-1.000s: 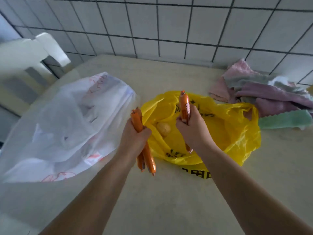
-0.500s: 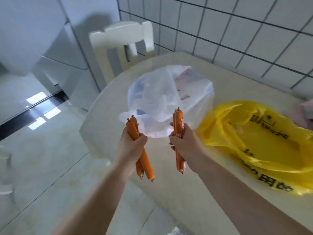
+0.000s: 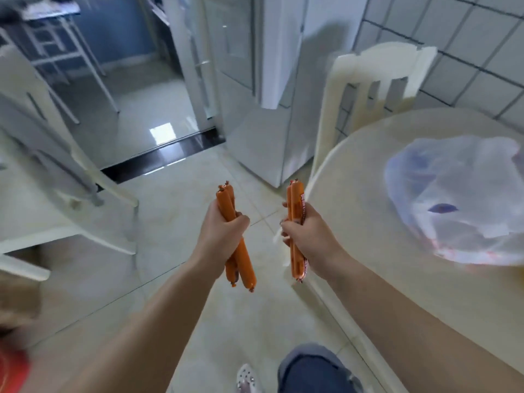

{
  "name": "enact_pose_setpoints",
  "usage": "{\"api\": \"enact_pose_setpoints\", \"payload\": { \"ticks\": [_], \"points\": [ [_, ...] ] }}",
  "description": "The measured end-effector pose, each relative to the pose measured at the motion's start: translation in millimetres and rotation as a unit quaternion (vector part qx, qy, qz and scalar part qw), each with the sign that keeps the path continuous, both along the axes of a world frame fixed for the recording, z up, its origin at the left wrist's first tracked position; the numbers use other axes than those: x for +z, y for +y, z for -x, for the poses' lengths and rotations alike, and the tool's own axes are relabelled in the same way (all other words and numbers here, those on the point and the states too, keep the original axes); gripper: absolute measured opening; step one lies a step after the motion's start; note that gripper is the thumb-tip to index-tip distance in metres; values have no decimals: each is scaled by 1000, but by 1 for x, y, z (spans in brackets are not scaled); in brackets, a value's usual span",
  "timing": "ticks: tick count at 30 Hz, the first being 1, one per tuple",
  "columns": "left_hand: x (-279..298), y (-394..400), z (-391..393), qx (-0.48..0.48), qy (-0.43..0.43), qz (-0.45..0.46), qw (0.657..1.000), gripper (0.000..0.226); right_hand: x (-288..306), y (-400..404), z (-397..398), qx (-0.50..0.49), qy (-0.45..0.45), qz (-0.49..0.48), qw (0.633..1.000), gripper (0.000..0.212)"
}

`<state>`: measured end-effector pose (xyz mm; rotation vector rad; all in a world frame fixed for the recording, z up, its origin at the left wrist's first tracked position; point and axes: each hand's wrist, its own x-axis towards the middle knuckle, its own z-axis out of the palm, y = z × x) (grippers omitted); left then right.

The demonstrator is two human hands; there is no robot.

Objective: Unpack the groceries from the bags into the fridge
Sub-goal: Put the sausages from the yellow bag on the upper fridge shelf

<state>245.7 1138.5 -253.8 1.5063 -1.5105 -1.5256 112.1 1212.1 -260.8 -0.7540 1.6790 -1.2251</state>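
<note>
My left hand (image 3: 219,239) is closed around a bundle of orange sausages (image 3: 245,268) that stick out above and below the fist. My right hand (image 3: 307,236) grips a second bundle of orange sausages (image 3: 295,202), held upright. Both hands hover over the tiled floor, left of the round table (image 3: 397,293). A white plastic bag (image 3: 459,205) lies on the table at the right. A white fridge (image 3: 272,80) stands ahead beyond the hands, its doors appearing closed. The yellow bag is out of view.
A white chair (image 3: 377,80) stands between the fridge and the table against the tiled wall. Another white chair (image 3: 56,180) is at the left. A dark threshold (image 3: 158,160) leads into another room. My knee (image 3: 312,370) and shoe show below.
The view has swung left, away from the table and the yellow bag, toward the fridge and the doorway. Both hands still hold their sausages in the same grip.
</note>
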Motion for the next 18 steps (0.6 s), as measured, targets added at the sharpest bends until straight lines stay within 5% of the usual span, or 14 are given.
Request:
{"api": "enact_pose_setpoints", "payload": {
  "ticks": [8,18],
  "points": [
    [-10,-101,-75,72,16,-39,997,44,-14,-125,-60,93,-8,0,996,33],
    [-13,-307,-75,89,-12,-37,995,51,-24,-341,-64,112,35,-11,993,30]
  ]
}}
